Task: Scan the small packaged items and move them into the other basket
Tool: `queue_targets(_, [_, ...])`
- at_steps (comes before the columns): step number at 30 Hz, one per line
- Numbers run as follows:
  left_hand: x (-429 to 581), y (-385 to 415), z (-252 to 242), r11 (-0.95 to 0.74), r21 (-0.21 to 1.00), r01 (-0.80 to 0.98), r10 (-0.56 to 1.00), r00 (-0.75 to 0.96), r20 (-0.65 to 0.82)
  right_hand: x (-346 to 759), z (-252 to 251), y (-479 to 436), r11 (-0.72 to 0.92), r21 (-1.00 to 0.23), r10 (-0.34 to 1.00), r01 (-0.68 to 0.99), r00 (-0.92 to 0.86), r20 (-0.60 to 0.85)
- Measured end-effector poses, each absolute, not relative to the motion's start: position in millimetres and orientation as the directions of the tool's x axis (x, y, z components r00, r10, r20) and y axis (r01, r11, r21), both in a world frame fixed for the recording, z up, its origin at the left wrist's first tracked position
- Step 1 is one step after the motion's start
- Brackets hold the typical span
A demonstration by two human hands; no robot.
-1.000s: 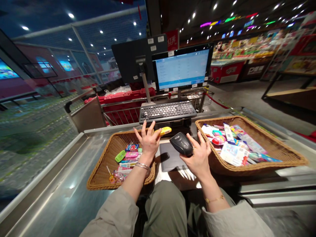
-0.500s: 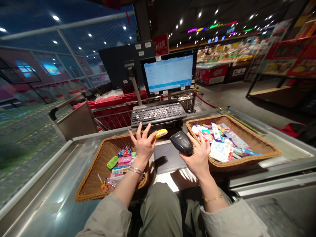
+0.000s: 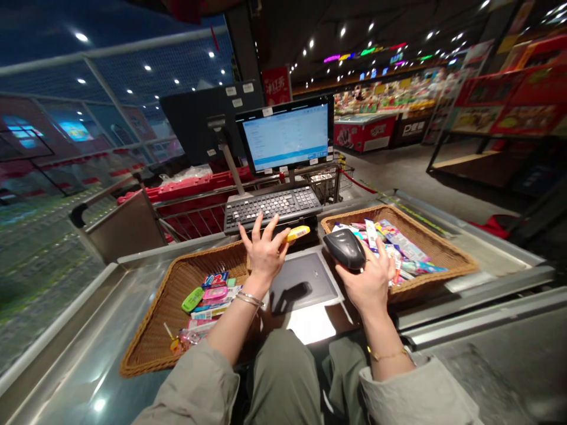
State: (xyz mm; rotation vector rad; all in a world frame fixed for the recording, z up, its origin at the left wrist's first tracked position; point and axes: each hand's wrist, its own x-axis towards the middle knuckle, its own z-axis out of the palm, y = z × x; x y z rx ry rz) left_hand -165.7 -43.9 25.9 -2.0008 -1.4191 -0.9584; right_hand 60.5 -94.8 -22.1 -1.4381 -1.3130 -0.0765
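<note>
My left hand (image 3: 264, 254) pinches a small yellow pack (image 3: 297, 233) between thumb and forefinger, the other fingers spread, just in front of the keyboard (image 3: 271, 206). My right hand (image 3: 371, 280) grips a black handheld barcode scanner (image 3: 345, 248), its head turned toward the yellow pack. Both hands hover over a dark flat scanner plate (image 3: 303, 282) set in the steel counter. A wicker basket (image 3: 159, 321) with several small colourful packs lies at the left. A second wicker basket (image 3: 447, 260), fuller with packets, sits at the right.
A lit monitor (image 3: 287, 137) stands behind the keyboard, with a dark customer display (image 3: 195, 121) to its left. Red shopping baskets (image 3: 190, 186) and a wire cart sit beyond the counter. The steel counter (image 3: 487, 330) extends right; shop shelves stand far right.
My head has turned right, so everything sits further left in view. The scanner in my right hand has moved right, closer to the right basket. The yellow pack stays pinched in my left hand.
</note>
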Motion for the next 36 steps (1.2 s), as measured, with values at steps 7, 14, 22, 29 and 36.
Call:
queue_targets(7, [-129.4,-33.7,32.6,-0.387,0.019,0.922,0.595,0.234,0.769,84.6,-21.9,-94.6,0.159,-0.705,0.595,0.691,0.503,0.627])
queue_targets(14, [-101.0,-23.6,31.1,-0.444,-0.020,0.896,0.584,0.306,0.752,111.4,-24.6,-92.6,0.095,-0.745,0.505,0.660,0.613,0.607])
queue_targets(22, [-74.4,-13.0,30.6,-0.509,-0.033,0.860,0.603,0.384,0.700,143.2,-37.5,-89.7,0.006,-0.749,0.354,0.663,0.699,0.622])
queue_targets(29, [-54.3,-6.1,30.8,-0.582,-0.079,0.810,0.567,0.473,0.675,162.7,-44.7,-88.6,-0.041,-0.789,0.283,0.613,0.765,0.579])
queue_targets(36, [-5.5,-2.6,20.7,-0.627,-0.084,0.774,0.638,0.573,0.514,162.8,-42.7,-89.7,-0.055,-0.788,0.265,0.613,0.770,0.580])
